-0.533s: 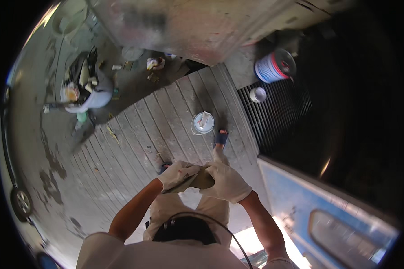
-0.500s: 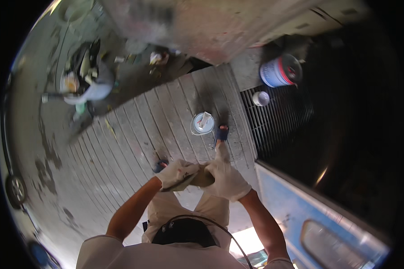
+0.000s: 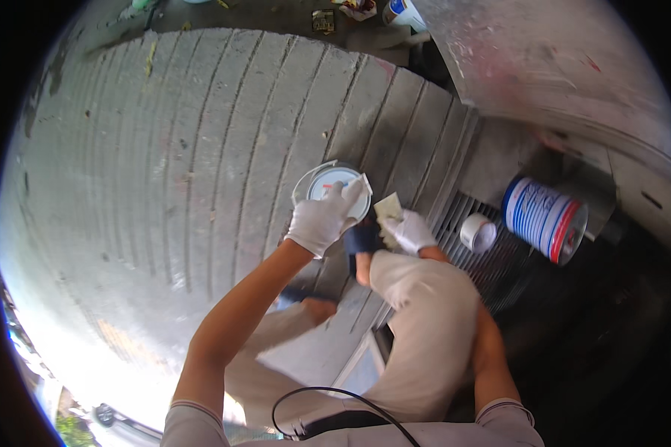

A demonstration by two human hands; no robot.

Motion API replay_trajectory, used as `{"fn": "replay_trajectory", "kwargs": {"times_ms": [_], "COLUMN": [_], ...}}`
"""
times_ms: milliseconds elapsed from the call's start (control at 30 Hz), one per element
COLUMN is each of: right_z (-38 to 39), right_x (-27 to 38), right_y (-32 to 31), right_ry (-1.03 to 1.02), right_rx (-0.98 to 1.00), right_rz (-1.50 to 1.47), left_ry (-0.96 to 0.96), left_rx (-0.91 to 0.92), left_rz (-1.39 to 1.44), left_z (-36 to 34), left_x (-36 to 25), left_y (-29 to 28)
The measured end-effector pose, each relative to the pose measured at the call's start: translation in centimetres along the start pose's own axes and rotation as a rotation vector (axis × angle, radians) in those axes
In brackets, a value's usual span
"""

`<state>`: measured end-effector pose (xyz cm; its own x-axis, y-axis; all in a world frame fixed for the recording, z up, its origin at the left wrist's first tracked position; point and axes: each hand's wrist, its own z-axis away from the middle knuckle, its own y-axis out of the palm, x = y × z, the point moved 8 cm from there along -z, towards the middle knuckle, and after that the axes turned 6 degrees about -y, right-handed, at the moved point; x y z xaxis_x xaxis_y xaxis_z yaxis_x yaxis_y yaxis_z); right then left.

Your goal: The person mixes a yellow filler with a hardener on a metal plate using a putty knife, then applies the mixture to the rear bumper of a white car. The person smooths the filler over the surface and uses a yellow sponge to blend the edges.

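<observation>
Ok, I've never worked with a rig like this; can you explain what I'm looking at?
There's no machine here: these are a person's own hands, in pale gloves. The view comes from a wide fisheye camera on the person's head, looking down, so straight edges bend near the rim. Picture left is the person's left.

The left hand is at the lid of a round can with a wire handle; whether it grips anything there, I can't tell. The right hand holds a pale flat piece.

The can stands on a grooved floor. To its right are a metal grate and a blue, white and red bucket.
</observation>
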<state>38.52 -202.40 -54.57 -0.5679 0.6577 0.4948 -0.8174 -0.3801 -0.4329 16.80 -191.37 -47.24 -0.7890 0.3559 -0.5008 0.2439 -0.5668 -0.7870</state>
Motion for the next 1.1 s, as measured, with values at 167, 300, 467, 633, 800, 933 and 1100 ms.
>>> {"fn": "replay_trajectory", "kwargs": {"times_ms": [167,300,467,633,800,933,1100], "right_z": [-3.5,-4.7,-5.8,-7.2,-4.8,-3.0,-3.4], "right_x": [-3.0,-5.3,-4.4,-4.1,1.6,8.9,14.5], "right_y": [3.0,3.5,3.6,3.6,3.5,2.2,3.7], "right_ry": [-0.148,-0.255,-0.323,-0.281,-0.461,-0.521,-0.856], "right_rx": [-0.253,-0.27,-0.068,-0.134,0.041,0.173,-0.117], "right_rz": [-0.511,-0.87,-0.911,-0.725,-0.687,-0.579,0.773], "left_ry": [0.075,-0.098,-0.371,-0.129,-0.254,-0.272,-0.613], "left_rx": [-0.357,-0.609,-0.291,-0.479,-0.354,-0.291,-0.142], "left_rz": [-0.202,0.103,0.076,0.116,0.059,0.371,1.092], "left_z": [-0.7,2.6,9.8,9.9,6.6,7.4,8.8], "left_x": [6.2,18.9,20.7,10.4,7.7,11.9,21.5], "left_y": [7.9,5.0,8.0,9.4,12.3,12.7,17.7]}}
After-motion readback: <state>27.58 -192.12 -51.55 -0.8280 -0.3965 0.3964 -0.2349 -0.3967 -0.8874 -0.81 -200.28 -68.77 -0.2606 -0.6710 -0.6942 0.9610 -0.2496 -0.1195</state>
